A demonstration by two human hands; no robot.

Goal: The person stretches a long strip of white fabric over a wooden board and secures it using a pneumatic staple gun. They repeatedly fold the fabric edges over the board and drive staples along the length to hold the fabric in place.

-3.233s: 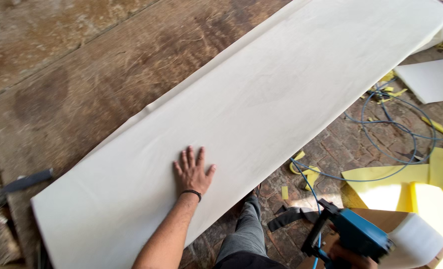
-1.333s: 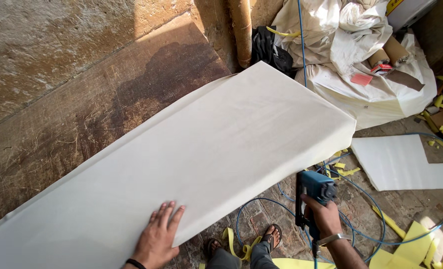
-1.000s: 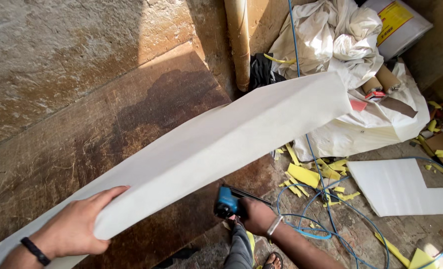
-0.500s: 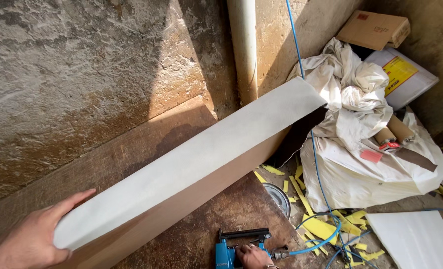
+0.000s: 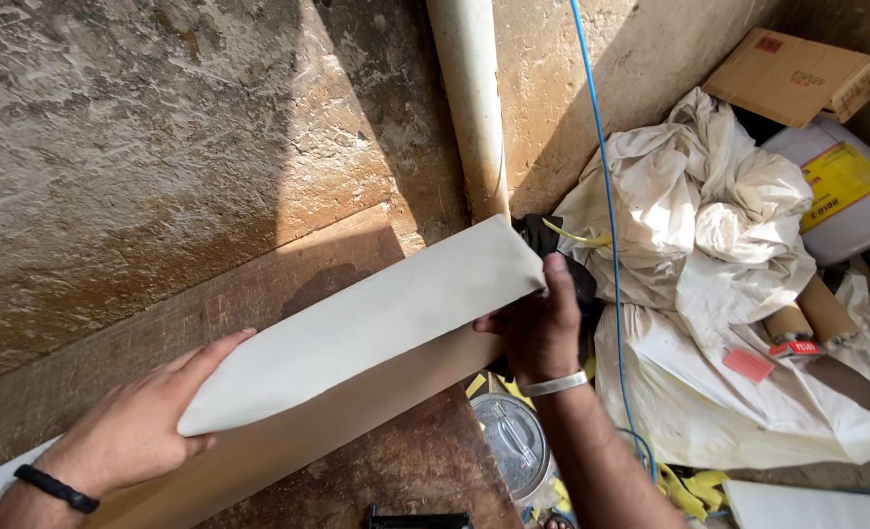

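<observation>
A long white board [image 5: 376, 323] is tilted up on its edge against a rough concrete wall. My left hand [image 5: 141, 426], with a black band on its wrist, grips the board's near end. My right hand [image 5: 538, 328], with a light wristband, holds the board's far end by the corner. The board's brown underside [image 5: 356, 411] shows beneath the white face. The blue power tool seen earlier is out of my hand; only a dark part of it [image 5: 420, 519] shows at the bottom edge.
A white pipe [image 5: 469, 108] runs down the wall corner. Crumpled white sheeting [image 5: 719, 255], cardboard tubes [image 5: 812, 309] and boxes [image 5: 797, 78] pile at the right. A blue cable [image 5: 601, 196] hangs down. A round clear lid [image 5: 513, 441] and yellow scraps [image 5: 689, 485] lie on the floor.
The board went from lying flat to standing on edge. My right hand let go of the blue tool and took hold of the board's far end.
</observation>
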